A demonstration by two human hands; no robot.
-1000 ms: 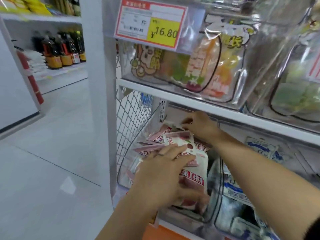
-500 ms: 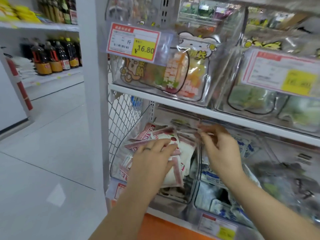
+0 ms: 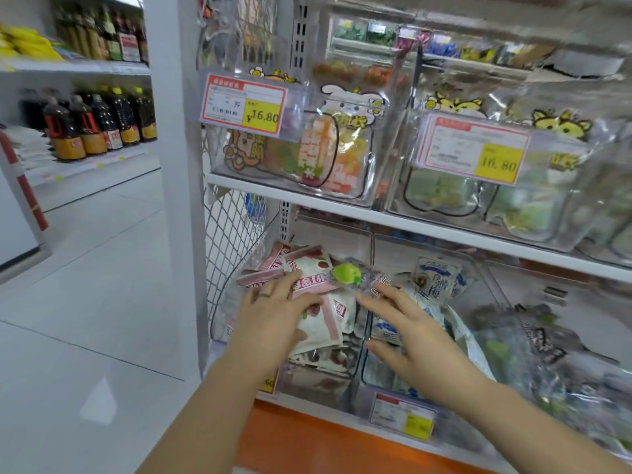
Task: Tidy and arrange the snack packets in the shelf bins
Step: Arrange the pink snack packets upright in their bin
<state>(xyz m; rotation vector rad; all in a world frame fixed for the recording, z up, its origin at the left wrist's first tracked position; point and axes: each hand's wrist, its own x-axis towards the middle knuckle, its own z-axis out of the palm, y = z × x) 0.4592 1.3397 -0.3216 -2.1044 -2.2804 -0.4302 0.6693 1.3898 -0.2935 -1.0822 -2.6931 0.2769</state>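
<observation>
Left hand [image 3: 273, 314], fingers spread flat on pink packets [image 3: 307, 265]; right hand [image 3: 410, 333], fingers straight, thumb apart, touches stray green packet [image 3: 346, 273] at fingertips. Sorting judged midway.

Dark ring [image 3: 264, 295] on left grip [image 3: 273, 323].

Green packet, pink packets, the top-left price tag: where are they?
Green packet [image 3: 347, 273], head view, on its green blob.
Pink packets [image 3: 313, 281], head view, on a pink band.
Top-left price tag [image 3: 262, 116], head view, on its yellow part.
</observation>
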